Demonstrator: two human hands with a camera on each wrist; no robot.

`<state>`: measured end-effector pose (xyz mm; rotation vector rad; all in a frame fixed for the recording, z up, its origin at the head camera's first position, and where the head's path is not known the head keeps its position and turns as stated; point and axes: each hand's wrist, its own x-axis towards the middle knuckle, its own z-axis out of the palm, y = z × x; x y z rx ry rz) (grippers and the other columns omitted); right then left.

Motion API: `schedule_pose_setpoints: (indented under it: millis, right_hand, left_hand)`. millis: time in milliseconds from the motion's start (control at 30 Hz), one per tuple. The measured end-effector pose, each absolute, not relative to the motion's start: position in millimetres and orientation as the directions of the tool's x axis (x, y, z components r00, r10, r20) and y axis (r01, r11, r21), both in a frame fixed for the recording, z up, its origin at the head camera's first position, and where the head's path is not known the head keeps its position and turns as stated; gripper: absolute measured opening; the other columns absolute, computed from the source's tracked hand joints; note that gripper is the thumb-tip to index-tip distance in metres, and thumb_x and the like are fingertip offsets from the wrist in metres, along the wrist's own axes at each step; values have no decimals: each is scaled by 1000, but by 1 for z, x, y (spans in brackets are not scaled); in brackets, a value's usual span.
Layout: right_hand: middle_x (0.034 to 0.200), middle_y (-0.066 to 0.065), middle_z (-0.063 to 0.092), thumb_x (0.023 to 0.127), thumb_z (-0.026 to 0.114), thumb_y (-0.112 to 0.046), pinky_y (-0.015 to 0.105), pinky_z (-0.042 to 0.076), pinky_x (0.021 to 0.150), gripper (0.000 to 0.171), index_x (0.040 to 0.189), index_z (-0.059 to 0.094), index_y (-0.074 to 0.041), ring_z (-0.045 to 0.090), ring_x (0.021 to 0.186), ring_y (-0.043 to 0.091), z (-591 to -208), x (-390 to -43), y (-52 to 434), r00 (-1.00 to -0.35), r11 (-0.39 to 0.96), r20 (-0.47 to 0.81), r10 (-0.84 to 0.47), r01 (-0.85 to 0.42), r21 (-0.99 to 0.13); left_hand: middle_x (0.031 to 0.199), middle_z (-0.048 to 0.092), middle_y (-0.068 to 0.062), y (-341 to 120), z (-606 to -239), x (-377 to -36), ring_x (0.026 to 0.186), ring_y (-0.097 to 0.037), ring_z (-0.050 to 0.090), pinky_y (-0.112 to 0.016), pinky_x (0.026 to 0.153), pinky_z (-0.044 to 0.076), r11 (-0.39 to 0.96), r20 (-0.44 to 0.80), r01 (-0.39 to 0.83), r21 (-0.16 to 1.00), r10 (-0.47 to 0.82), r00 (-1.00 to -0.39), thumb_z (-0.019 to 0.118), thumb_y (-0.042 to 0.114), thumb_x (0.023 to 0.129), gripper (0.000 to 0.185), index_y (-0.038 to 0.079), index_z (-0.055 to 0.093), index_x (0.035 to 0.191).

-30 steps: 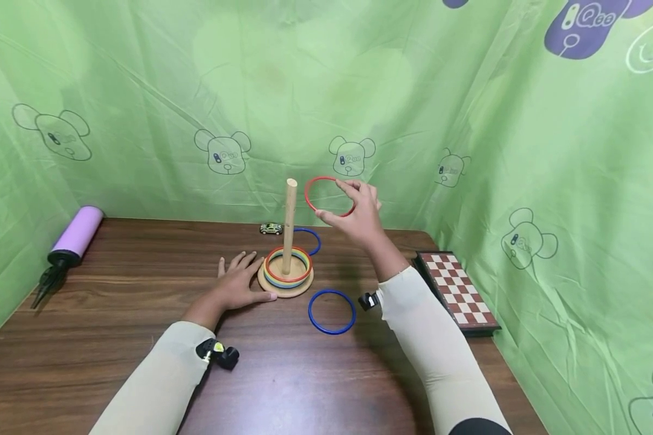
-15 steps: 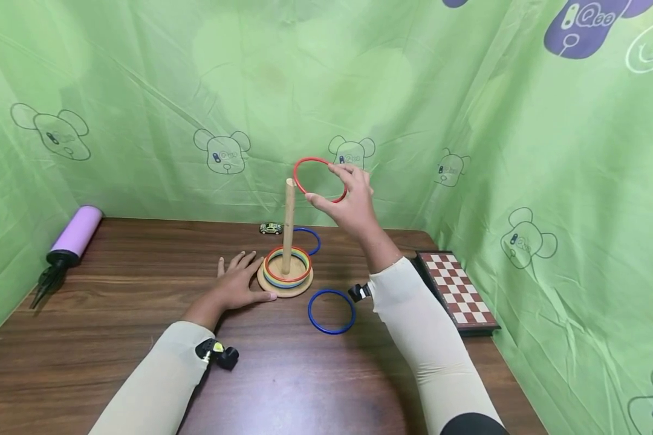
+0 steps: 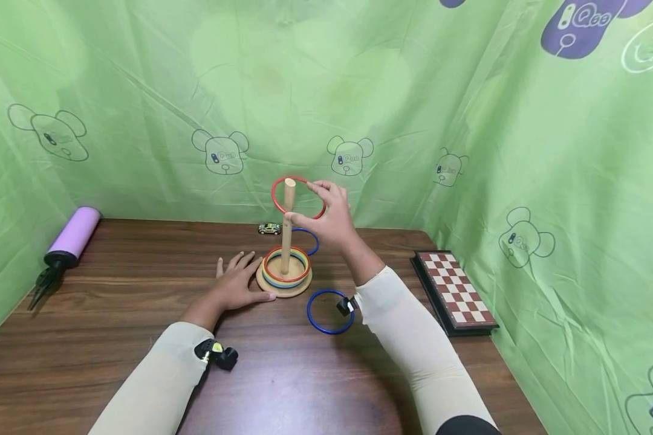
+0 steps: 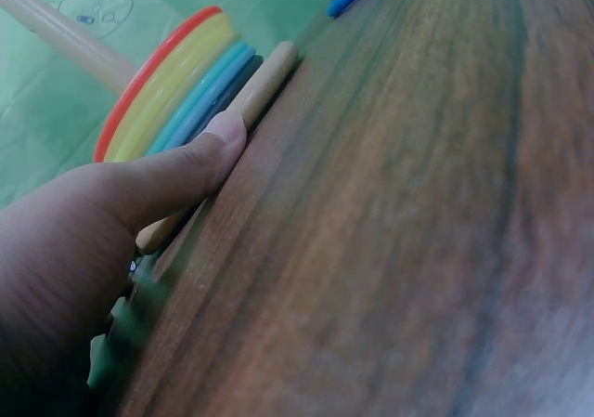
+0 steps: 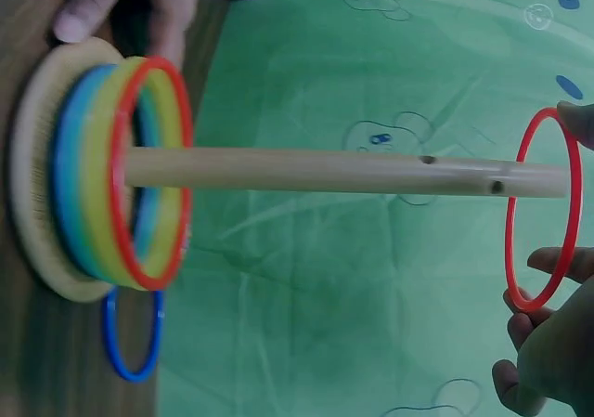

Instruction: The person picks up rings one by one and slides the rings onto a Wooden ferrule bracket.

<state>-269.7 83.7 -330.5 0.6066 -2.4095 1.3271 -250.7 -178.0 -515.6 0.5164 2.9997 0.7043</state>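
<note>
A: The right hand [image 3: 332, 220] pinches the red ring [image 3: 298, 197] by thumb and fingertips, level with the peg [image 3: 287, 226] tip.

B: If tilted, its rim may catch there. The left hand [image 3: 238, 284] lies flat, thumb pressing the base [image 3: 284, 287]; a knock could tip it.

The worktop [image 3: 114, 290] is dark wood grain with a slight sheen. The peg [image 3: 288, 226] and its round base [image 3: 283, 289] are pale, matt, unpainted wood. The red ring [image 3: 298, 197] and the blue ring [image 3: 330, 312] look like smooth glossy plastic. The green backdrop [image 3: 141, 90] is thin, creased cloth.
</note>
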Motion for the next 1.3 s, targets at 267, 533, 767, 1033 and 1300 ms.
schedule_pose_setpoints:
  millis: [267,533,767,1033,1300]
  right_hand:
    - [158,5,53,82,95,-41,57,44,117,86,155,63,-10,37,148,27,-364,-263,82,-895,466,393,-212,-446,-764]
    - [162,11,52,81,96,-42,57,43,119,86,153,64,-7,38,149,29,-401,-255,78,-922,461,345,-174,-386,-799]
    - [166,10,49,82,96,-39,58,42,119,90,157,59,-6,36,151,31,-425,-248,78,-947,471,262,-184,-319,-822]
    - [168,13,47,83,96,-37,62,37,121,88,157,59,-7,32,154,36,-438,-246,79,-948,465,219,-232,-306,-831]
    - [168,14,47,85,95,-41,67,33,120,85,157,61,-12,32,154,36,-450,-248,79,-947,512,201,-250,-306,-803]
  left_hand:
    - [177,31,-26,-179,-516,-252,166,-54,19,-88,124,-1,843,59,315,435,323,-945,77,80,84,118,6,40,169]
    - [177,30,-27,-179,-515,-251,166,-54,18,-88,124,-1,845,49,311,435,323,-945,77,80,84,119,6,39,169]
    - [178,31,-26,-179,-516,-253,167,-53,18,-87,125,-2,847,48,314,428,326,-944,76,80,84,118,7,39,169]
    - [176,33,-27,-180,-517,-253,166,-53,20,-88,124,0,840,77,327,434,326,-942,77,79,84,117,5,42,168]
    - [176,31,-29,-180,-519,-253,165,-55,18,-88,124,-4,820,84,330,467,330,-940,78,81,81,121,4,42,167]
